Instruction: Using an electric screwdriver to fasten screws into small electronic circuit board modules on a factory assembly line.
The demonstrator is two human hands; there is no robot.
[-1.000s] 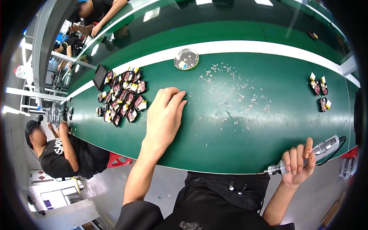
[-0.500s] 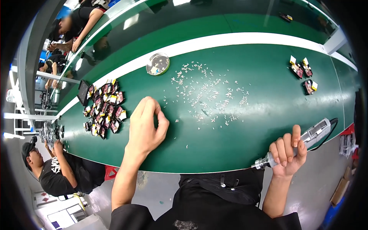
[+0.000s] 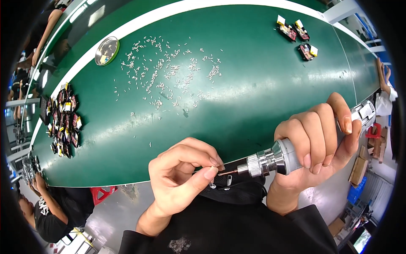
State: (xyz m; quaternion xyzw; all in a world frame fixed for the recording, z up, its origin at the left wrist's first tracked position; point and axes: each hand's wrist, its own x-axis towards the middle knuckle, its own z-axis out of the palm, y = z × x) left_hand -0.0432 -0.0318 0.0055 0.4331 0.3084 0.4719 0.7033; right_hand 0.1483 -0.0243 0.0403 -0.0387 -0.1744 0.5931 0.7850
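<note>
At the edge of the surface we grip the grey, silver-nosed screwdriver in the right hand, long axis running upper right to lower left, bit aimed at the left hand, pinched closed, whether empty we cannot tell.

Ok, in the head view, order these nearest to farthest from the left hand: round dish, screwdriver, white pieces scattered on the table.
1. Screwdriver, just right of the left hand.
2. White pieces, scattered ahead.
3. Round dish, farther ahead and left.
</note>
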